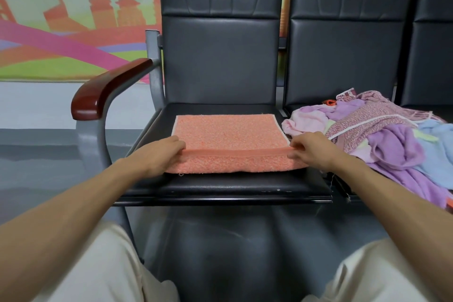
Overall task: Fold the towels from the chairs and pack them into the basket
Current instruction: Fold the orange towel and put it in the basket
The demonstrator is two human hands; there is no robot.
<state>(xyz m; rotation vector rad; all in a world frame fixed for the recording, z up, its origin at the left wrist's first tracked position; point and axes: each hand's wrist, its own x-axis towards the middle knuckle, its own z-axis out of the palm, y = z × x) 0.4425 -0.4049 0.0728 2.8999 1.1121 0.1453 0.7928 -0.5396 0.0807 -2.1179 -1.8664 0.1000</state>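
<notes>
Seats of dark padded chairs are seen side by side against a painted wall. On the nearest seat (220, 186) an orange towel (230, 132) is laid flat, and its near part is doubled up so that a raised fold runs across it from side to side. The left end of that fold is gripped by the left hand (159, 154), whose fingers are curled over the ridge. The right end is pinched by the right hand (311, 147) between thumb and bent fingers.

The neighbouring seat (291, 108) is loaded with a loose pile of towels (382, 135) in pink, lilac, pale blue and a woven mauve pattern, with a scrap of orange at the back. The pile's left edge is found just beside the right hand, and its near part is spilled over the front of that seat.

A strip of bare seat is left in front of the orange towel, another behind it below the backrest (220, 56), and a margin on the left. The towel's right edge is brought close to the seat's right side. A wooden armrest (107, 88) is raised at the left, well apart from the left hand. Below the seat's front lip, grey floor (220, 252) is left open between two knees in light trousers (103, 272).
</notes>
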